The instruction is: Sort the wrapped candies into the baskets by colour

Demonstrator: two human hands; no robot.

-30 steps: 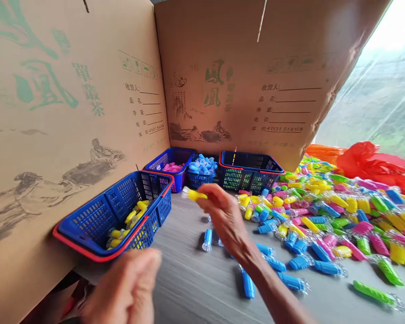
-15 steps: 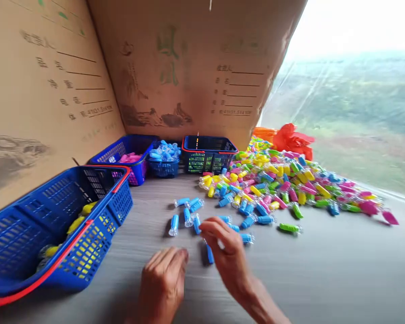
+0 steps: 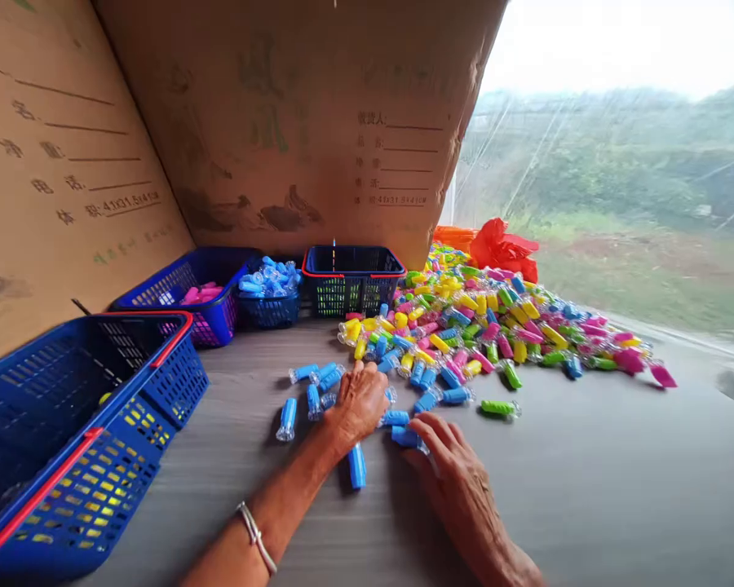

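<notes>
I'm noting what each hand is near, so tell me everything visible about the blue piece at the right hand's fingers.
The blue piece is small and stubby, apparently plastic, with a clear end toward the right. It appears to lie on its side on the grey table, roughly crosswise in view. The fingers of the right hand curl about its clear end, partly hiding it; whether they grip it is unclear. Another blue piece lies just beyond.

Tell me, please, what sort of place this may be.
Probably a makeshift work corner: a heap of small colourful pieces lies on a grey table, some plastic baskets hold similar pieces, and printed cardboard stands behind.
</notes>
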